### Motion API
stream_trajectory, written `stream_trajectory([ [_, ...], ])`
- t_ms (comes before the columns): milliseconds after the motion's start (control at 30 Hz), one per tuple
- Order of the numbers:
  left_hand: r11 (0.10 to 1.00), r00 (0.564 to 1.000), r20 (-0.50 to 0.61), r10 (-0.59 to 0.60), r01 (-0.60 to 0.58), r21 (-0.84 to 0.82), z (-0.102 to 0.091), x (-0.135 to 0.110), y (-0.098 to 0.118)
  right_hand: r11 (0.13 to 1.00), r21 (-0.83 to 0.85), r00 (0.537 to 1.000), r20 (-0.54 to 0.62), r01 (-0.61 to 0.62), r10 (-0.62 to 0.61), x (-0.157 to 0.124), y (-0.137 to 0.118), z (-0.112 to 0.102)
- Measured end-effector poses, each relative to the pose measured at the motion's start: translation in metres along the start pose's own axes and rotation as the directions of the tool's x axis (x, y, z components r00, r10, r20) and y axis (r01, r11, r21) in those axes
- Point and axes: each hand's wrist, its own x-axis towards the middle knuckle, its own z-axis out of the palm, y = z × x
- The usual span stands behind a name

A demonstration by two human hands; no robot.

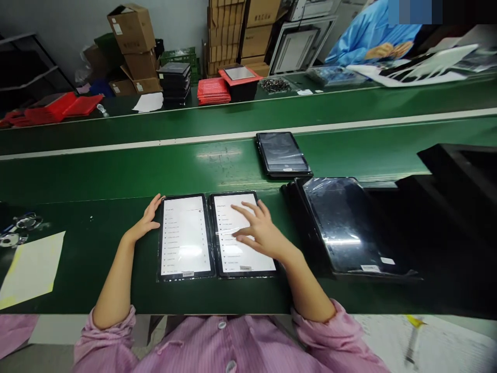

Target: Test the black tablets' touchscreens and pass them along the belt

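Two tablets lie side by side on the green bench, both lit with white screens showing a list. At the upper left edge of the left tablet (182, 243) rests my left hand (146, 221), its fingers stretched out and holding nothing. Over the screen of the right tablet (233, 254) my right hand (260, 228) is spread, fingers apart. Whether a fingertip touches the glass I cannot tell. Each tablet has a small label at its lower edge and seems to be in clear film.
On my right lie dark tablets (341, 223) in plastic, beside black trays (458, 207). A tablet stack (283, 153) sits on the green belt (217, 160). Yellow-edged paper (33, 269) lies left. Across the line are red sleeves (213, 91), cartons (132, 31) and a person in blue (361, 36).
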Motion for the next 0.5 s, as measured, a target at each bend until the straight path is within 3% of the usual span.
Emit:
stream_trajectory([
  [67,0.999,0.999,0.038,0.028,-0.026,-0.042,0.002,-0.003,0.004,0.997,0.069,0.991,-0.126,-0.034,0.042,-0.008,0.015,-0.009],
  [200,0.995,1.0,-0.008,-0.028,0.029,0.093,0.012,-0.002,0.017,0.976,0.185,0.92,-0.352,-0.115,0.175,-0.018,0.031,-0.018],
  [300,0.99,0.992,-0.08,-0.1,0.108,0.096,0.021,0.0,0.025,0.981,0.134,0.905,-0.385,-0.139,0.181,-0.016,0.028,-0.015],
  [500,0.968,0.998,-0.034,-0.047,0.037,-0.249,0.015,0.0,0.018,0.982,0.146,0.905,-0.389,-0.124,0.172,-0.013,0.021,-0.014],
])
